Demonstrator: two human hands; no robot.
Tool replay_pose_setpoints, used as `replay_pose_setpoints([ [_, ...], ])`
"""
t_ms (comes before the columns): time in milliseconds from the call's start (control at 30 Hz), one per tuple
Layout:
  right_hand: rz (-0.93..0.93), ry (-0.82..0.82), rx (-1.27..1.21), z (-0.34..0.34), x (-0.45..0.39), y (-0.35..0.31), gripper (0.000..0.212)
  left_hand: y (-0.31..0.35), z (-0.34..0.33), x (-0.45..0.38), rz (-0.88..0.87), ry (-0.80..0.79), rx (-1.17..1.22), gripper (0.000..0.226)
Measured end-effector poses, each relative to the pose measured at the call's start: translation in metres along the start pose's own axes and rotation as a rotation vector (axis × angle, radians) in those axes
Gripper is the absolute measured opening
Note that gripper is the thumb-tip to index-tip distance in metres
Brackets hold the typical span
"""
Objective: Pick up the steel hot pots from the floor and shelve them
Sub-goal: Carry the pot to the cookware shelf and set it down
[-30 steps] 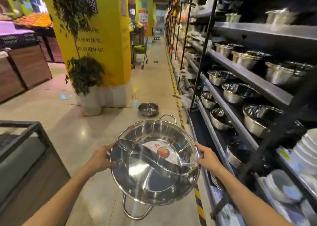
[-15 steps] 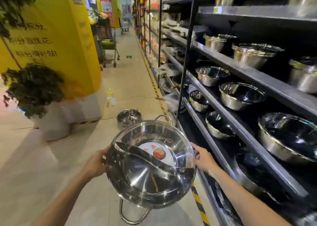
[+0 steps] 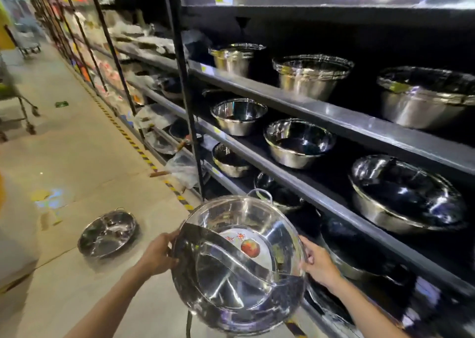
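Midway through the job, you held one divided steel hot pot point(image 3: 237, 263) out in front of you, clear of the floor point(image 3: 77, 157) and just beside the front edge of the shelving unit point(image 3: 334, 111). Your left hand point(image 3: 158, 255) gripped the rim on its left side and your right hand point(image 3: 320, 263) gripped the rim on its right, both clenched on the pot, with the curved partition and a round sticker showing inside the pan. One loop handle pointed toward the shelves and the other hung down near you.

That pot was lifted but not yet shelved. A second divided hot pot point(image 3: 108, 233) lay on the floor to your left, well apart from your hands, so at least one more pickup and placement was left after this one. The lower tiers already carried steel bowls point(image 3: 299, 142) and what looked like another divided pot point(image 3: 406, 193) on the right of the middle tier, though the blur and dark made that hard to confirm. You appeared to be aiming for the low shelf just beyond the pot, where a dark pan point(image 3: 280, 196) sat; whether there was free room could not be judged from this view.
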State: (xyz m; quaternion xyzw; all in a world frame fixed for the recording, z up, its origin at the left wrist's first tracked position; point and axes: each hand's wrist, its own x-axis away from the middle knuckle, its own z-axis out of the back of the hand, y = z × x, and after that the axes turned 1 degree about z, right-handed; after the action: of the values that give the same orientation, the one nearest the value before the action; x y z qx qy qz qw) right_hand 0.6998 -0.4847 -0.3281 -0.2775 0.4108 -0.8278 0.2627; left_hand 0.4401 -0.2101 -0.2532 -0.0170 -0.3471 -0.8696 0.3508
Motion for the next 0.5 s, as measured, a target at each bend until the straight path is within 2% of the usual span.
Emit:
replay_pose_setpoints([
  [67,-0.039,0.073,-0.063,0.002,-0.012,0.002,0.074,0.008,0.003,-0.044,-0.083,-0.040,-0.034,0.070],
  [233,-0.111,0.230,-0.098,0.002,-0.027,0.002,0.068,0.022,0.010,-0.129,-0.241,-0.170,-0.066,0.058],
  [333,-0.208,0.320,-0.080,-0.001,-0.029,-0.003,0.065,0.023,0.013,-0.171,-0.311,-0.251,-0.073,0.071],
  [433,-0.261,0.385,-0.038,-0.011,-0.024,-0.012,0.063,0.021,0.014,-0.213,-0.391,-0.339,-0.089,0.063],
  [500,-0.308,0.403,-0.022,-0.023,-0.023,-0.019,0.058,0.020,0.013,-0.239,-0.444,-0.393,-0.116,0.069],
])
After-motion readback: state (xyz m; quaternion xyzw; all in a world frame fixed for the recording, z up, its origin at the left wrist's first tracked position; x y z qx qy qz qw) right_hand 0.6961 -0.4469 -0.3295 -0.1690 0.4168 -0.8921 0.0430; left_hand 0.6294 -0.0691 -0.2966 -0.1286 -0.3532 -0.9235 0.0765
